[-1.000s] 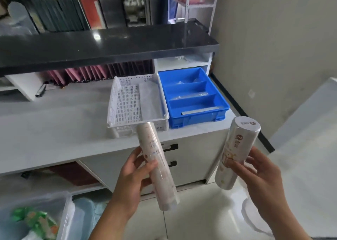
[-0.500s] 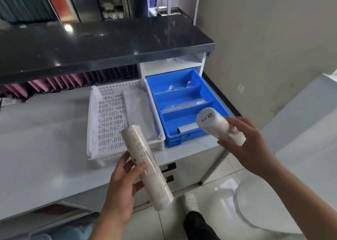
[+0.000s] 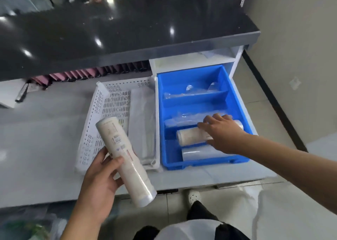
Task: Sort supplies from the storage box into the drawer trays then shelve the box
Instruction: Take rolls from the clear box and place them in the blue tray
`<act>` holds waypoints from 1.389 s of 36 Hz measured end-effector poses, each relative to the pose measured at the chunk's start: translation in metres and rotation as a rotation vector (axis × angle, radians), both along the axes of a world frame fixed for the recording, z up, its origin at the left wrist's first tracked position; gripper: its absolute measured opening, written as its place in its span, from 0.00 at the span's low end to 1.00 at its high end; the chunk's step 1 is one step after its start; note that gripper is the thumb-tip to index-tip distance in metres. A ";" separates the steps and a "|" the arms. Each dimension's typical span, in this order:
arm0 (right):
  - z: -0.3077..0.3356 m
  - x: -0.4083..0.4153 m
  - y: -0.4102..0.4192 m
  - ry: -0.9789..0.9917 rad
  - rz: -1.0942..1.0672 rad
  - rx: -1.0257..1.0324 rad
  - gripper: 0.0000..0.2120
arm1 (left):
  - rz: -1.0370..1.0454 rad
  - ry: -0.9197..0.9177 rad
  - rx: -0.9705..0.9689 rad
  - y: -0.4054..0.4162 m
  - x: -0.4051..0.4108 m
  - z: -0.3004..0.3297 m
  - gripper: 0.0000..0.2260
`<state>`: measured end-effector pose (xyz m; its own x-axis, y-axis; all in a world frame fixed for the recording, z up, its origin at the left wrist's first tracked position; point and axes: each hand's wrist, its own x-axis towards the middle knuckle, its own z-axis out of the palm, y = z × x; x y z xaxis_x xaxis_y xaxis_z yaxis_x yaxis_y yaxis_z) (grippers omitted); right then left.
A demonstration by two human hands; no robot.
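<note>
- blue plastic tray (image 3: 237,101) sits on the pale counter (image 3: 45,139), split by cross walls into 3 compartments running left to right.
- the right hand (image 3: 223,132) reaches into the nearest compartment, fingers curled over a cream roll (image 3: 191,135) lying on its side there; the hand covers the roll's right part, and the roll's flat end faces left.
- just in front of that roll, in the same compartment, lies a clear-wrapped roll (image 3: 202,153) against the tray's near wall.
- the middle compartment holds a clear plastic packet (image 3: 184,119); the far compartment holds more clear wrapped items (image 3: 189,92), too blurred to name.
- the left hand (image 3: 99,181) grips a second cream roll (image 3: 124,159) around its middle, thumb across the front and fingers behind; the roll is tilted, upper end toward the white tray, lower end over the counter's front edge.
- a white perforated tray (image 3: 102,115) stands touching the blue tray's left wall; a pale flat packet (image 3: 143,123) lies along its right side.
- a dark glossy shelf top (image 3: 127,26) overhangs the back of the counter, with pink folders (image 3: 87,73) lined up beneath it.
- at the bottom edge a white shoe (image 3: 194,197) shows on the tiled floor (image 3: 237,199).
</note>
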<state>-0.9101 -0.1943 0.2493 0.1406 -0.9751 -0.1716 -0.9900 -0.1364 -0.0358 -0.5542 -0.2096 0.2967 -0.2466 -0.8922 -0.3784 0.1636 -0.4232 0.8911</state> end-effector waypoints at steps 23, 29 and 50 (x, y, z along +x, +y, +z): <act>-0.017 -0.003 0.007 -0.072 -0.132 -0.097 0.21 | -0.092 -0.072 -0.059 -0.015 -0.045 0.021 0.20; -0.019 -0.005 0.013 -0.067 -0.178 -0.117 0.22 | -0.144 -0.081 -0.086 -0.021 -0.052 0.018 0.19; 0.000 -0.039 0.105 -0.990 -0.918 -0.364 0.17 | -1.036 -1.155 -0.785 -0.045 -0.216 0.012 0.33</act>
<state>-0.9488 -0.0894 0.2496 -0.6521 -0.7518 -0.0980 -0.3146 0.3859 -0.8672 -0.7701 -0.2543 0.3087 -0.7247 -0.5952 -0.3470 -0.6890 0.6223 0.3715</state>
